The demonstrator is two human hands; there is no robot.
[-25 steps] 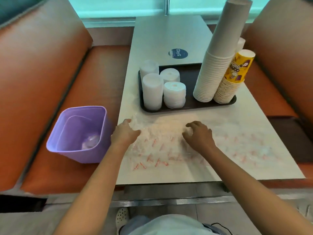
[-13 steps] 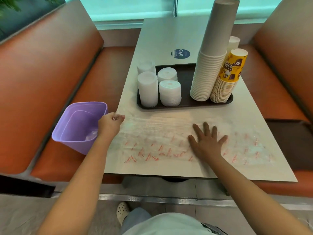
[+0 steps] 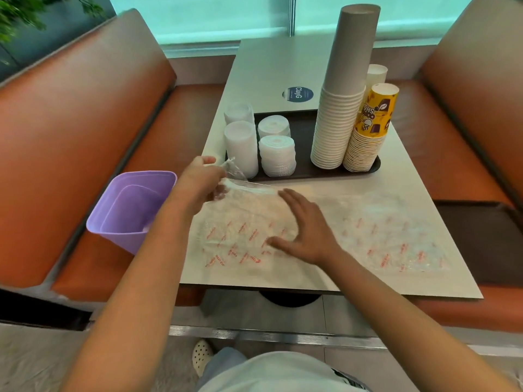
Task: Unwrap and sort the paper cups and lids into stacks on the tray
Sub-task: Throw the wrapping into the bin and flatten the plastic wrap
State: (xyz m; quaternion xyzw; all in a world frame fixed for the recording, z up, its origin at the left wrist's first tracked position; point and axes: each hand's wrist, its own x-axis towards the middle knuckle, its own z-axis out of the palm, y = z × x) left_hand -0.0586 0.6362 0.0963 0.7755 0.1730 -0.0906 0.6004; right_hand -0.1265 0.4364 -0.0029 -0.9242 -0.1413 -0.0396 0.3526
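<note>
On table, left hand pinches crinkled plastic wrap.

A tray sits mid-worktop, carrying four lid stacks on its left half and two tall cup stacks on its right, with a third cup stack behind them. In front of the tray a plastic wrapper lies flat across the near worktop. The left hand holds the wrapper's left far corner, raised just before the lids; the right hand rests on the wrapper. A bin stands on the bench seat left of the worktop.
</note>
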